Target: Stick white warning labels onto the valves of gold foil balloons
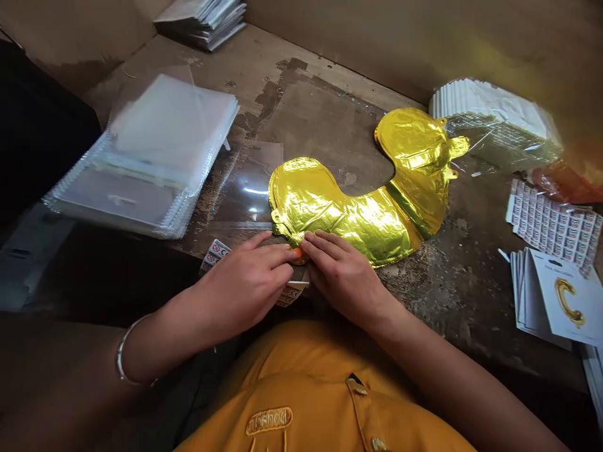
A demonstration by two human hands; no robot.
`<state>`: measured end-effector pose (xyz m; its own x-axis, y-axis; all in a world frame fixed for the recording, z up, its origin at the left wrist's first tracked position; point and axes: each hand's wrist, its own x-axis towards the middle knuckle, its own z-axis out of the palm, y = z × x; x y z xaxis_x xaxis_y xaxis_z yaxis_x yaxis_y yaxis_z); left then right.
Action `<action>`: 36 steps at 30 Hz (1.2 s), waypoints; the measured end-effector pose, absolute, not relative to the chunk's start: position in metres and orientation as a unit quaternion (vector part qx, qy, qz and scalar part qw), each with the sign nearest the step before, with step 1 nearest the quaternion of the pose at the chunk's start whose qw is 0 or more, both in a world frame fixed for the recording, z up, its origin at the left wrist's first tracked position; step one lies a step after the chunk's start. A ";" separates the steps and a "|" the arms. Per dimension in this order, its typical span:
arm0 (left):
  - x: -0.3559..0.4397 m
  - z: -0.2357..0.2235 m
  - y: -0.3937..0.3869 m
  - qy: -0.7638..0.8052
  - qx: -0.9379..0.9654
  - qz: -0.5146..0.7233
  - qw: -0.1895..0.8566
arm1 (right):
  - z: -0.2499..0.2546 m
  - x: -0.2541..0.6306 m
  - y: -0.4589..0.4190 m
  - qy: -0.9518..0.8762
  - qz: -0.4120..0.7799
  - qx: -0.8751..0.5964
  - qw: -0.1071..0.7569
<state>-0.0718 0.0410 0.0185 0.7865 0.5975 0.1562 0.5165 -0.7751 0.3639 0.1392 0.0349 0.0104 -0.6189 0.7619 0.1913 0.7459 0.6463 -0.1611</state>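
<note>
A flat gold foil balloon (348, 220), curved like a letter C, lies on the table in front of me. My left hand (249, 282) is closed, its fingertips at the balloon's near left end. A strip of printed stickers (293, 294) shows on both sides of that hand, apparently held under its fingers. Something small and orange (296, 252) is at the left fingertips; I cannot make out what it is. My right hand (346, 276) has its bent fingers on the balloon's near edge, pinching it, with the thumb hidden.
Clear plastic sleeves (183, 125) are stacked at the left, with one loose sleeve (249, 182) beside the balloon. Stacked white packs (494, 119), a sticker sheet (556, 223) and printed cards (565, 295) lie at the right. More folded sheets (202, 22) sit at the back.
</note>
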 end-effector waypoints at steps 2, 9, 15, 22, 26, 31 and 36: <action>-0.075 0.021 0.038 0.317 0.929 0.130 0.142 | 0.010 0.139 0.035 -0.908 0.019 -0.407 0.095; -0.076 0.022 0.035 0.331 0.924 0.146 0.126 | 0.002 0.144 0.041 -0.915 -0.006 -0.378 0.141; -0.072 0.018 0.035 0.339 0.921 0.140 0.129 | 0.012 0.142 0.053 -0.890 0.099 -0.419 0.152; -0.074 0.021 0.038 0.329 0.919 0.136 0.170 | 0.003 0.144 0.048 -0.933 -0.014 -0.334 0.135; -0.075 0.025 0.039 0.337 0.913 0.150 0.172 | 0.000 0.144 0.048 -0.920 0.024 -0.360 0.152; -0.072 0.031 0.037 0.386 0.893 0.158 0.166 | 0.012 0.145 0.061 -0.810 0.169 -0.513 0.229; -0.067 0.038 0.035 0.393 0.896 0.157 0.138 | 0.028 0.151 0.079 -0.746 0.326 -0.545 0.200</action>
<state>-0.0665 0.0347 0.0379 0.6421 0.7470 0.1724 0.6604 -0.6532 0.3704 0.1510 0.0787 0.0276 -0.3254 0.9438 -0.0573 0.6823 0.1924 -0.7052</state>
